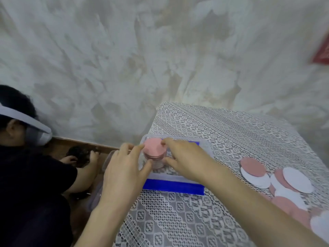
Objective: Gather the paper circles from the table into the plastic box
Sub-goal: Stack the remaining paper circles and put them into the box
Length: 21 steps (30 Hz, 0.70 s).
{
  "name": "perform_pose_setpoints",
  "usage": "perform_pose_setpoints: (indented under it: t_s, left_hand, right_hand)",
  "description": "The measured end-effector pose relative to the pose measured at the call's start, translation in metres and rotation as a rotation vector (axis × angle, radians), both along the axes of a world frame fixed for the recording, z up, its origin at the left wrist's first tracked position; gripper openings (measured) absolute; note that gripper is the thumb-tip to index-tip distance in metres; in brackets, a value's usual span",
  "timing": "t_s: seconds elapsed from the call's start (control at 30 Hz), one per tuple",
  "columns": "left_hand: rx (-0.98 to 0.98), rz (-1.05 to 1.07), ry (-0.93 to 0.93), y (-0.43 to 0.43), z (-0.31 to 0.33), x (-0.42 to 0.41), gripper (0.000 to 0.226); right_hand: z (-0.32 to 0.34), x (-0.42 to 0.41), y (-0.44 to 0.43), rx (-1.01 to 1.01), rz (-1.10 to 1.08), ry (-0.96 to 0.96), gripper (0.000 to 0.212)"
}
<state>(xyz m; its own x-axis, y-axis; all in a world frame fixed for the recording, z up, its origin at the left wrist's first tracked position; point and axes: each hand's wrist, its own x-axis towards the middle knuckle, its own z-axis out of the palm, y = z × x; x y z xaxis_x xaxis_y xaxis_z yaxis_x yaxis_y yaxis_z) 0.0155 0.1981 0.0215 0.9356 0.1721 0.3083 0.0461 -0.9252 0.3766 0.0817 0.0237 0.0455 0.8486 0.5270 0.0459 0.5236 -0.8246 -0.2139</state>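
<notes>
Head: left hand (122, 168), right hand (185, 157) pinch circle stack (154, 151) between them, inside plastic box (170, 177).

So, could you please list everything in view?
lace tablecloth: one, white, centre and right
plastic box: one, clear, on the cloth's left edge
blue sheet: one, blue, under the box
stack of paper circles: one, pink on top, inside the box
loose paper circles: one pile, pink and white, cloth's right side
red object: one, red, upper right edge
other person: one, dark clothes, far left
left hand: one, grips the stack's left side
right hand: one, pinches the stack's right side
</notes>
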Motion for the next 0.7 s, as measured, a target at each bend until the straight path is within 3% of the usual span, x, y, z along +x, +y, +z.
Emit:
perform_pose_setpoints:
  t_s: [0.17,0.27,0.43,0.7]
  left_hand:
    - [0.258,-0.077,-0.074,-0.022,0.007,0.002,0.04]
    - [0.356,-0.108,-0.079,-0.04,0.019,0.002,0.041]
    - [0.458,-0.219,-0.079,-0.083,0.029,0.001,0.064]
    - [0.463,-0.39,-0.092,-0.174,0.027,-0.013,0.072]
  right_hand:
    - [0.01,-0.028,-0.028,-0.168,-0.014,-0.283,0.029]
    - [0.022,-0.048,-0.051,-0.155,-0.03,-0.293,0.029]
    - [0.031,-0.077,-0.1,-0.125,-0.107,-0.31,0.038]
    - [0.019,-0.109,-0.18,-0.119,-0.255,-0.299,0.043]
